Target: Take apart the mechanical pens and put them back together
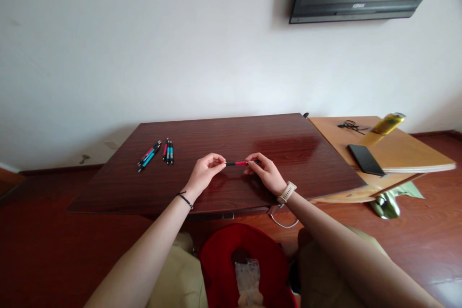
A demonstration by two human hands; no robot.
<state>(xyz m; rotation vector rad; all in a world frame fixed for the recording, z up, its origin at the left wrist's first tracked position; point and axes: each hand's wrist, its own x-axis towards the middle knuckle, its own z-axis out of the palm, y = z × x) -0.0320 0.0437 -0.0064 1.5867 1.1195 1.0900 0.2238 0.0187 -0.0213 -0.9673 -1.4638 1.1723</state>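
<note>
A pink and black pen (pixel 238 163) lies level between my two hands, above the dark brown table. My left hand (pixel 208 168) pinches its black end between thumb and fingers. At the other end, the fingertips of my right hand (pixel 265 171) are closed round the pen. Over on the left of the table lies a loose slanted bunch of pens (pixel 148 156), pink and blue with black parts. Just right of it, a second group of pens (pixel 168 152) sits side by side, also pink and blue.
The dark table (pixel 224 134) stands against the wall. A lighter wooden table (pixel 426 151) adjoins on the right, bearing a black phone (pixel 365 160), a black cable (pixel 352 126) and a yellow can (pixel 389 123). A red stool (pixel 216 260) holding a clear plastic bag (pixel 248 279) is below.
</note>
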